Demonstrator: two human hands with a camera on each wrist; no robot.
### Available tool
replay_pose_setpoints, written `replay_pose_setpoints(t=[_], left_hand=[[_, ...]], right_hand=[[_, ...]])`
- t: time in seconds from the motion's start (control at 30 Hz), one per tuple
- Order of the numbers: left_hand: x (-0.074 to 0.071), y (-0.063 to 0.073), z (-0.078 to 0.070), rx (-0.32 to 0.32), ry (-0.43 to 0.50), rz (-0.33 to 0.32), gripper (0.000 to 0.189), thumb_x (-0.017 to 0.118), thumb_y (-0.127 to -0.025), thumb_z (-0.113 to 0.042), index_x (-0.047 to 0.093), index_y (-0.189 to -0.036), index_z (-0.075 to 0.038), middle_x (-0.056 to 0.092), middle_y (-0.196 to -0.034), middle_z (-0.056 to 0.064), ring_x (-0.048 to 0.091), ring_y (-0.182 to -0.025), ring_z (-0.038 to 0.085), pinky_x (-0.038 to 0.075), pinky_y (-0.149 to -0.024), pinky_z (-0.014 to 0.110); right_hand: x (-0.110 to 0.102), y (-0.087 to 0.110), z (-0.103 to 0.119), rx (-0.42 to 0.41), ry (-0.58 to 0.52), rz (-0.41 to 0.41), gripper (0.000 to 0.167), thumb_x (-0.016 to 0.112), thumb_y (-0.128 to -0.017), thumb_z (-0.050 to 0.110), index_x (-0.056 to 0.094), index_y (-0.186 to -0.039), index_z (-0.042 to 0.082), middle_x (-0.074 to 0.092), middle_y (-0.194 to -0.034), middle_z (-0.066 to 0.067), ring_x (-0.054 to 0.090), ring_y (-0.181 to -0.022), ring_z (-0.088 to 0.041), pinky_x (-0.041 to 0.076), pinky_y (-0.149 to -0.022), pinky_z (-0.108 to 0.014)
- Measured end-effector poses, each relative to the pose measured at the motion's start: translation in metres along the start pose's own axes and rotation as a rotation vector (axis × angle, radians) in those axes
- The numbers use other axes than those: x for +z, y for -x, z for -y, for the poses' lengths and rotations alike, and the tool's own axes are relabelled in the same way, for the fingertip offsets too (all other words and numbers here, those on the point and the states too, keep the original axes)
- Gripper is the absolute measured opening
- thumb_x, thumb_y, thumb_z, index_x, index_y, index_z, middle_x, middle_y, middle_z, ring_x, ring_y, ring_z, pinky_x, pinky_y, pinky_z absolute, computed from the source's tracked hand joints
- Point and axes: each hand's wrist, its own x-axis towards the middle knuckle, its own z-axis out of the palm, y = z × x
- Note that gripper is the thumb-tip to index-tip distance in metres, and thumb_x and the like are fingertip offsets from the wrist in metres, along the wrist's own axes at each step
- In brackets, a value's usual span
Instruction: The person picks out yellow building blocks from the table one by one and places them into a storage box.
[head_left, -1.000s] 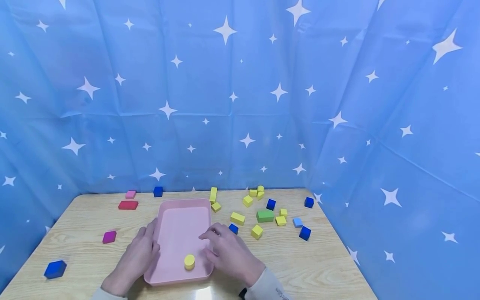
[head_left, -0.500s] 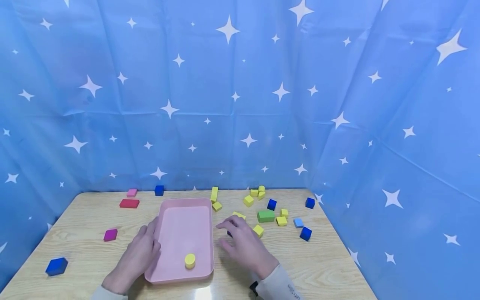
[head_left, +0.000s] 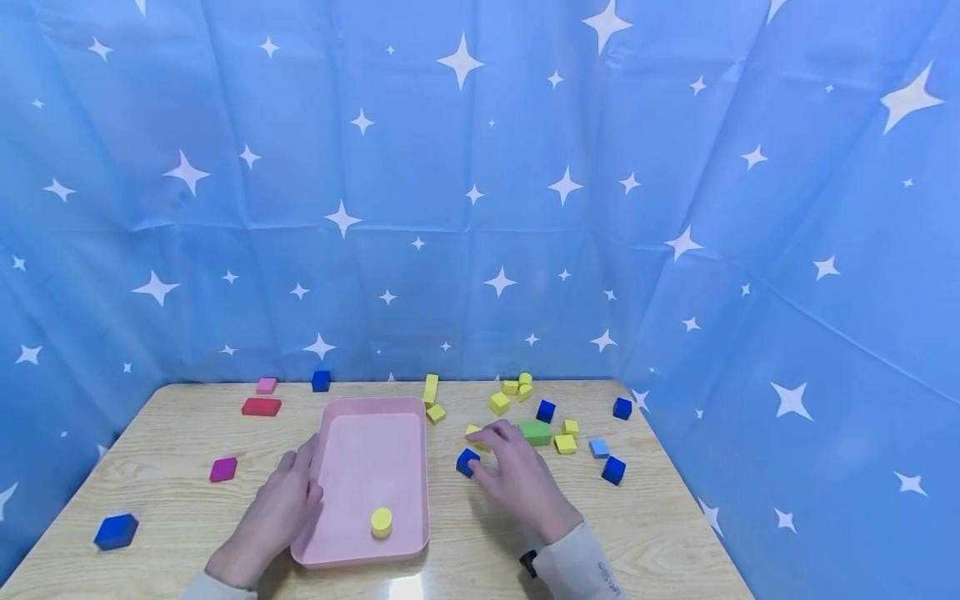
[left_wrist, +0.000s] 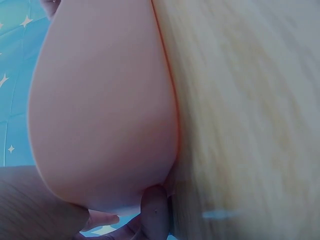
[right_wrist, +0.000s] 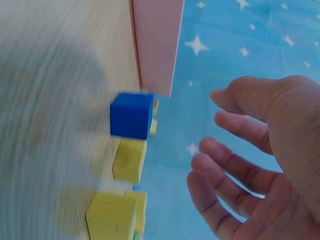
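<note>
A pink tray (head_left: 375, 467) lies on the table, with a yellow cylinder block (head_left: 381, 523) inside near its front. My left hand (head_left: 279, 502) grips the tray's left side; in the left wrist view the tray wall (left_wrist: 105, 100) hides part of that hand, and a fingertip (left_wrist: 155, 210) shows at its edge. To the right of the tray, my right hand (head_left: 522, 483) hovers with its fingers loosely bent and nothing in them. Just left of its thumb is a blue cube (head_left: 467, 462). The right wrist view shows the blue cube (right_wrist: 131, 116) apart from the fingers (right_wrist: 202, 190).
Around the right hand lie several yellow blocks (head_left: 499, 403), a green block (head_left: 536, 433), dark blue blocks (head_left: 613, 470) and a light blue one (head_left: 598, 448). Left of the tray are a magenta block (head_left: 223, 470), a red block (head_left: 261, 407) and a blue block (head_left: 116, 532). A starry curtain (head_left: 405, 183) encloses the table.
My right hand has moved out from over the tray to the right, above the blocks beside the blue cube. The left hand stays at the tray's side.
</note>
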Motion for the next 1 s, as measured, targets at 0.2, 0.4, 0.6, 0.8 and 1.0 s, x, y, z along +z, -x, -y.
replay_pose_setpoints(t=[0.2,0.4,0.6,0.8,1.0], left_hand=[[0.0,0.0,0.001,-0.004,-0.001,0.002,0.075,0.06,-0.107,-0.005,0.034,-0.176,0.011,0.066,-0.135,0.031,0.064,-0.091,0.024,0.07,-0.089,0.054],[0.001,0.0,0.004,-0.01,-0.009,0.007,0.075,0.06,-0.108,-0.006,0.034,-0.176,0.011,0.066,-0.132,0.03,0.064,-0.09,0.025,0.07,-0.088,0.055],[0.002,0.0,0.003,-0.015,-0.007,0.005,0.075,0.06,-0.108,-0.006,0.034,-0.177,0.01,0.067,-0.134,0.03,0.065,-0.092,0.024,0.071,-0.09,0.055],[0.003,-0.001,0.003,-0.015,-0.012,0.009,0.075,0.061,-0.109,-0.006,0.033,-0.177,0.011,0.066,-0.138,0.033,0.065,-0.092,0.025,0.072,-0.09,0.055],[0.002,-0.001,0.001,-0.018,-0.003,0.006,0.075,0.061,-0.108,-0.006,0.035,-0.176,0.01,0.066,-0.139,0.032,0.066,-0.093,0.025,0.072,-0.091,0.055]], right_hand=[[-0.009,0.001,-0.018,0.058,-0.015,-0.02,0.039,0.088,-0.105,0.02,0.08,-0.143,0.017,0.076,-0.137,-0.007,0.075,-0.122,-0.028,0.071,-0.094,-0.046],[-0.017,0.003,-0.036,0.121,-0.017,-0.009,0.038,0.089,-0.104,0.019,0.081,-0.141,0.014,0.076,-0.137,-0.01,0.075,-0.123,-0.032,0.07,-0.098,-0.051],[-0.02,0.005,-0.047,0.172,-0.032,0.04,0.037,0.09,-0.103,0.018,0.082,-0.138,0.013,0.074,-0.138,-0.014,0.076,-0.116,-0.033,0.071,-0.094,-0.05],[-0.019,0.004,-0.052,0.194,-0.059,0.092,0.039,0.091,-0.101,0.016,0.082,-0.139,0.011,0.074,-0.145,-0.014,0.075,-0.124,-0.034,0.07,-0.102,-0.056],[-0.01,0.002,-0.059,0.188,-0.06,0.127,0.038,0.092,-0.1,0.013,0.083,-0.137,0.011,0.076,-0.136,-0.01,0.074,-0.111,-0.022,0.071,-0.095,-0.046]])
